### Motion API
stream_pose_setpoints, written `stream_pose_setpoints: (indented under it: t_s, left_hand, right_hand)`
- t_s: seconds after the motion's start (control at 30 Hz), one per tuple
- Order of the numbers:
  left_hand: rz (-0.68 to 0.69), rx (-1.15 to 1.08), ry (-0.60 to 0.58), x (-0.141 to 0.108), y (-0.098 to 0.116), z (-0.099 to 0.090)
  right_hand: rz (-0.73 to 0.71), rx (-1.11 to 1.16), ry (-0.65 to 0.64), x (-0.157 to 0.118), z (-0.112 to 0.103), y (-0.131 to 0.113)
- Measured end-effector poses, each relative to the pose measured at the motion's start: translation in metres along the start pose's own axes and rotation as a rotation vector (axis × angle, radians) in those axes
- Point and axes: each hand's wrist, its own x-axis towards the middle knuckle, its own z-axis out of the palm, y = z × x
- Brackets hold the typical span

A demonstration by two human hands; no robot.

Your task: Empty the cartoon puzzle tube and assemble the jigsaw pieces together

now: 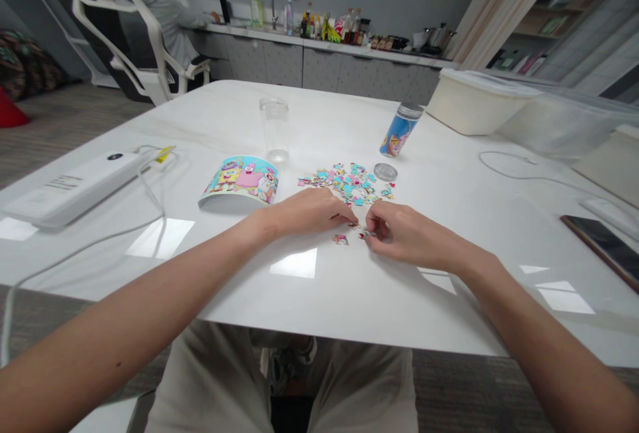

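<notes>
Many small colourful puzzle pieces (352, 181) lie in a loose pile on the white table (319, 300). In front of the pile, my left hand (312, 210) has its fingertips down on a small piece (354, 225). My right hand (399, 230) is curled just to the right, thumb and forefinger pinched at another piece (366, 235). A separate piece (340, 240) lies below my left fingertips. Left of the pile stands a curved picture sheet (242, 179) with cartoon figures. A round clear lid (386, 171) lies at the pile's right edge.
Behind the pile stand a clear empty jar (276, 130) and a blue picture canister (400, 130). A white power strip (74, 183) with cables is at left; a phone (604, 250) and cream bins (476, 100) are at right. A person (167, 17) sits beyond the table.
</notes>
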Motion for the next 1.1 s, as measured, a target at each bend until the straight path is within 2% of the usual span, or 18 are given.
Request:
stream_pose_setpoints:
  t_s: [0.37, 0.53, 0.7, 0.9, 1.1]
  left_hand:
    - [0.007, 0.009, -0.003, -0.0001, 0.0017, -0.0024]
    - [0.005, 0.008, -0.006, -0.0005, 0.0017, -0.0020]
    - [-0.003, 0.009, -0.015, -0.0015, 0.0012, -0.0014]
    - [0.009, 0.003, -0.009, -0.0012, 0.0011, -0.0016]
    - [-0.019, 0.045, -0.036, -0.0017, 0.0037, -0.0039]
  right_hand:
    - [-0.101, 0.069, 0.083, 0.0042, 0.0003, 0.0024]
    - [-0.164, 0.038, 0.052, 0.0020, -0.0021, 0.0025]
    - [-0.140, 0.063, 0.055, 0.0022, -0.0037, 0.0057]
    - [-0.200, 0.062, 0.063, 0.0039, -0.0028, 0.0083]
    - [-0.162, 0.120, 0.057, 0.0034, -0.0015, 0.0082]
